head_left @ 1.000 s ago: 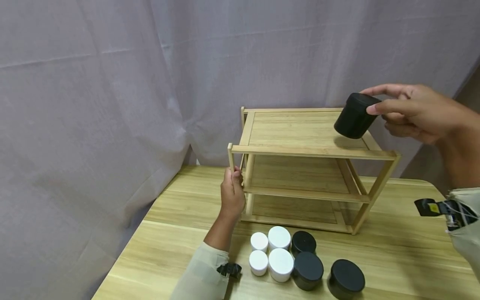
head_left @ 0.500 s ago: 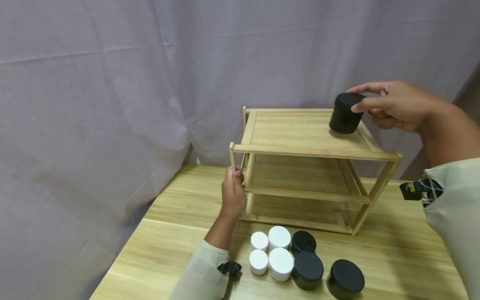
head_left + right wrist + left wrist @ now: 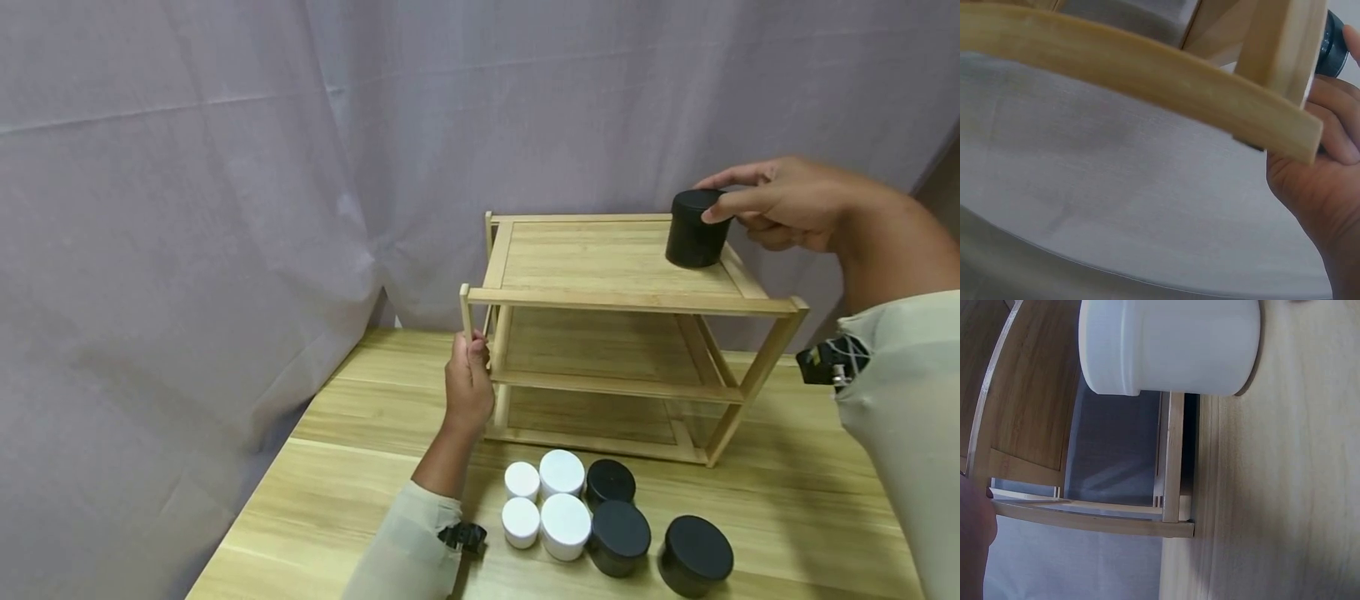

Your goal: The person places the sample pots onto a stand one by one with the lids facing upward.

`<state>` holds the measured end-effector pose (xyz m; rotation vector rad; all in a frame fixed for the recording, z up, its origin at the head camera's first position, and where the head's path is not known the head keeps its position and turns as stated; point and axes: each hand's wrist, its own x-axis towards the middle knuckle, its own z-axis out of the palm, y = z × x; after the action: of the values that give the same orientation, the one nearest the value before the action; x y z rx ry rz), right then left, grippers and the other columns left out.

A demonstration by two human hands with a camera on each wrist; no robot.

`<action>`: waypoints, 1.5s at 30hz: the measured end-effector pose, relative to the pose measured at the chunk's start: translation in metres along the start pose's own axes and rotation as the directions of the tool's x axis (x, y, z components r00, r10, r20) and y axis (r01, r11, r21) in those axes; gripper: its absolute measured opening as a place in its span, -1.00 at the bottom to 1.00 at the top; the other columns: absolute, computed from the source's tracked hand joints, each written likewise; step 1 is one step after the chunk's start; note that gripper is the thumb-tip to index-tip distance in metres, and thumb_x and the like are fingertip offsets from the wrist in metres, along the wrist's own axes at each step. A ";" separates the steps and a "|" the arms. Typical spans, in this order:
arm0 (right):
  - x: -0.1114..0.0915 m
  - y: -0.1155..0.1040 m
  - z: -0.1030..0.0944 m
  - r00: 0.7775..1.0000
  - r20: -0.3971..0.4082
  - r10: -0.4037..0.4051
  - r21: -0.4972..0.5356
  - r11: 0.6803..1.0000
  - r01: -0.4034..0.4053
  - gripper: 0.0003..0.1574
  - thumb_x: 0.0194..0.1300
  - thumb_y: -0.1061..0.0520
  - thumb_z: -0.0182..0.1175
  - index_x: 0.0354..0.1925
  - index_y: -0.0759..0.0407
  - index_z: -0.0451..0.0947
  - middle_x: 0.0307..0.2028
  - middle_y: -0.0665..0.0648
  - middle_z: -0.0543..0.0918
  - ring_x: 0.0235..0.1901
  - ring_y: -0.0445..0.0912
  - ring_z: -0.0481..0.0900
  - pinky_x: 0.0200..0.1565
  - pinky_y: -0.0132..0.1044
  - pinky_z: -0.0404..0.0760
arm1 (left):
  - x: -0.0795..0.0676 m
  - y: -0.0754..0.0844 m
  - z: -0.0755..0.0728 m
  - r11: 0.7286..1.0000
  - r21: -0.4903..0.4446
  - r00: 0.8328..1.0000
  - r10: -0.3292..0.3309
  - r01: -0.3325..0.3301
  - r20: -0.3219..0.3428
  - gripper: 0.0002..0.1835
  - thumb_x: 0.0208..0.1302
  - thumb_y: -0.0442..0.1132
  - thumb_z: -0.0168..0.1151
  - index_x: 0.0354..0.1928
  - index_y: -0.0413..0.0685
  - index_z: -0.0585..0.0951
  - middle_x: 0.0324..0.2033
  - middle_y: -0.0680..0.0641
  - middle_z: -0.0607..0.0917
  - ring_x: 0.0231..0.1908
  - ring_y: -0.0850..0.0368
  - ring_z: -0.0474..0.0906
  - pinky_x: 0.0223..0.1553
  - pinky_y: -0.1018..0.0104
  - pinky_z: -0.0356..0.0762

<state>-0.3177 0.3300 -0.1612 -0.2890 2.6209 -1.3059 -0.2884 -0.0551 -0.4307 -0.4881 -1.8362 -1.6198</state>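
In the head view a three-tier wooden rack [image 3: 600, 297] stands on the table. My left hand [image 3: 468, 387] grips its front left post. My right hand [image 3: 798, 204] pinches a black lidded jar [image 3: 693, 233] between thumb and fingers. That jar is upright at the right end of the top shelf, its base at the board. The right wrist view shows part of the same jar [image 3: 1333, 47] beyond the rack's edge, beside the fingers. In the left wrist view a white jar [image 3: 1172, 347] looms close to the camera, and only part of my left hand [image 3: 974, 537] shows.
In front of the rack stand small white jars [image 3: 521, 522], larger white jars [image 3: 566, 527] and black jars [image 3: 619, 537], grouped closely. Another black jar [image 3: 695, 556] stands apart to their right. A grey curtain [image 3: 187, 250] hangs behind the wooden table [image 3: 315, 508].
My right hand has moved left with the black jar, which has gone from tilted above the top shelf to upright at the board. The left hand keeps its grip on the post.
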 end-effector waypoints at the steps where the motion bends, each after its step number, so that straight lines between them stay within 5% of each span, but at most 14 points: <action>1: 0.000 0.001 0.000 1.000 0.001 0.002 0.000 1.000 -0.002 -0.58 0.68 0.10 0.18 0.28 -0.41 0.41 -0.68 -0.18 0.19 -0.66 -0.13 -0.01 -0.59 -0.12 0.05 | 0.000 0.000 0.000 1.000 -0.003 1.000 0.001 -0.001 0.000 -0.70 0.77 -0.30 -0.17 0.01 -0.47 0.47 -0.47 -0.38 0.44 -0.45 0.27 0.29 -0.44 0.47 0.30; 9: 0.001 0.004 0.003 1.000 0.007 -0.002 0.002 1.000 0.002 -0.37 0.69 0.08 0.18 0.54 -0.31 0.27 -0.65 -0.17 0.17 -0.65 -0.08 -0.01 -0.56 -0.06 0.04 | 0.001 -0.001 -0.001 1.000 -0.007 1.000 -0.007 0.007 0.002 -0.70 0.77 -0.29 -0.16 0.02 -0.44 0.47 -0.46 -0.28 0.44 -0.43 0.26 0.30 -0.43 0.46 0.32; 13: 0.003 0.002 0.003 0.999 0.052 -0.011 0.021 1.000 0.010 0.03 0.69 0.13 0.16 0.80 -0.21 -0.19 -0.65 -0.15 0.08 -0.65 -0.08 -0.06 -0.56 -0.06 0.00 | 0.001 -0.002 -0.004 1.000 0.009 1.000 -0.005 0.005 -0.008 -0.72 0.77 -0.30 -0.16 0.01 -0.42 0.47 -0.45 -0.35 0.45 -0.43 0.27 0.30 -0.42 0.46 0.32; 17: 0.004 0.003 0.004 0.996 0.087 -0.027 0.030 0.999 0.024 0.21 0.68 0.16 0.16 0.79 -0.08 -0.51 -0.64 -0.12 -0.01 -0.65 -0.08 -0.08 -0.55 -0.05 -0.02 | 0.000 -0.002 -0.006 1.000 0.007 1.000 -0.009 0.009 -0.013 -0.73 0.77 -0.33 -0.15 0.00 -0.43 0.47 -0.45 -0.38 0.45 -0.43 0.27 0.30 -0.43 0.47 0.32; 30: -0.015 0.018 -0.003 0.998 0.061 0.003 -0.104 0.995 0.004 0.38 0.66 0.08 0.21 0.70 0.17 -0.75 -0.72 -0.18 0.12 -0.68 -0.14 -0.05 -0.61 -0.02 0.12 | -0.002 -0.005 0.006 0.999 -0.006 0.999 0.054 -0.054 0.005 -0.45 0.78 0.05 -0.22 -0.01 -0.40 0.45 -0.46 -0.10 0.42 -0.43 0.29 0.31 -0.46 0.46 0.35; 37: -0.037 0.030 -0.005 0.999 -0.030 -0.030 -0.134 0.991 0.026 0.35 0.70 0.06 0.16 0.68 0.20 -0.77 -0.76 -0.15 0.11 -0.72 -0.03 -0.10 -0.67 0.02 0.17 | 0.001 0.001 0.014 1.000 -0.015 1.000 0.004 -0.004 0.022 -0.69 0.78 -0.26 -0.14 0.01 -0.43 0.48 -0.46 -0.26 0.45 -0.42 0.27 0.31 -0.41 0.45 0.34; 45: -0.067 0.033 0.008 0.985 -0.168 -0.050 -0.164 0.986 0.022 0.37 0.68 0.01 0.21 0.72 0.04 -0.73 -0.79 -0.14 0.17 -0.76 -0.02 -0.04 -0.70 -0.04 0.30 | -0.004 0.002 0.016 0.999 -0.030 0.999 -0.033 0.034 0.027 -0.75 0.77 -0.34 -0.14 -0.01 -0.41 0.48 -0.47 -0.11 0.40 -0.45 0.27 0.28 -0.44 0.45 0.30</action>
<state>-0.2540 0.3606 -0.1863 -0.2603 2.8864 -1.1787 -0.2875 -0.0388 -0.4327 -0.4969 -1.8502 -1.6732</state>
